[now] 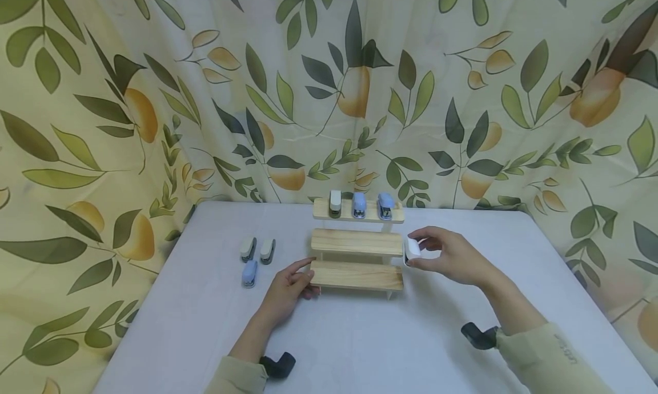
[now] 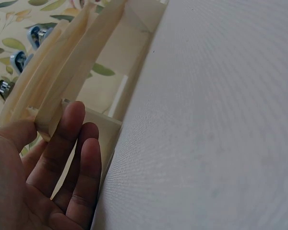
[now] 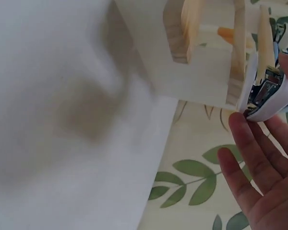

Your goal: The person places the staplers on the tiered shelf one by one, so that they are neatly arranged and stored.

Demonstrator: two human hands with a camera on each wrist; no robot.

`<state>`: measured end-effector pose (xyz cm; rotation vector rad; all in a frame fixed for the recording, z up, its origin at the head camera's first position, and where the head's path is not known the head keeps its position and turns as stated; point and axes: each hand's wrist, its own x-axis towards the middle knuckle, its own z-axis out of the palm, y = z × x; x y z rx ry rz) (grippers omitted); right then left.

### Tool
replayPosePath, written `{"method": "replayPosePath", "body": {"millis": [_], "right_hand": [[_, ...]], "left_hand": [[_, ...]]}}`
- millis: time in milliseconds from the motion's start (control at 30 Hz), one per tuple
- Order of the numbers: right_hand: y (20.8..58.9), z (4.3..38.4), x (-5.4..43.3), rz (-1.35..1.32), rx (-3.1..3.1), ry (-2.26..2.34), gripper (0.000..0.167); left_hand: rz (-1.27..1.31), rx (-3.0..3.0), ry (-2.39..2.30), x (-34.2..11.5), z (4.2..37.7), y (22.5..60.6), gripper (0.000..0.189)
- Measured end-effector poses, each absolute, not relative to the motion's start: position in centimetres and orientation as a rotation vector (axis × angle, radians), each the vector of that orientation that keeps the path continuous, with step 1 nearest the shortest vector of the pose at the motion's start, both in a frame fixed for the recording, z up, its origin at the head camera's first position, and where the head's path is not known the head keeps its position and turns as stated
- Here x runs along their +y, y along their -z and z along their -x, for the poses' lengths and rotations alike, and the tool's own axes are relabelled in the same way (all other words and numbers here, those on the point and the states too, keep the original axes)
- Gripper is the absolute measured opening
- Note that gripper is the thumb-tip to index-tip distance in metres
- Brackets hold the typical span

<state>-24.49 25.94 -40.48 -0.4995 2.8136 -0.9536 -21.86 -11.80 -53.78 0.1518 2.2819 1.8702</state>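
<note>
A three-tier wooden display stand (image 1: 357, 275) stands on the table. My left hand (image 1: 287, 291) grips the left end of its lowest board; in the left wrist view the thumb and fingers (image 2: 69, 124) pinch the board's end. With thumb and fingertips, my right hand (image 1: 454, 258) holds a white stapler (image 1: 412, 250) beside the right end of the middle board. The right wrist view shows this stapler (image 3: 273, 98) with its dark metal inside, close to the board's end. On the top tier stand a white stapler (image 1: 335, 202), a blue stapler (image 1: 358, 205) and another blue stapler (image 1: 385, 206).
Left of the stand, a white stapler (image 1: 248, 249), a second white stapler (image 1: 268, 250) and a blue stapler (image 1: 249, 273) sit on the white-covered table (image 1: 360, 348). Behind the table hangs a leaf-and-fruit patterned curtain (image 1: 329, 137). Black wrist mounts (image 1: 479, 336) stick out by both sleeves.
</note>
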Motion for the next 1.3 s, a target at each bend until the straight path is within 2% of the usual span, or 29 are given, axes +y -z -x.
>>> {"method": "replayPosePath", "body": {"millis": [233,800,1300], "right_hand": [[40.6,24.6,24.6,0.530,2.816,0.990,0.058],[41.2,25.3,21.6,0.627,2.827,1.050,0.058],[41.3,25.2,20.8,0.563,2.860,1.029,0.058]], "left_hand": [[-0.149,2.271,-1.879,-11.8,21.8,53.7,0.046],[-0.148,2.278,-1.890,-11.8,21.8,53.7,0.046],[-0.156,2.276,-1.885,-11.8,21.9,53.7,0.046]]}}
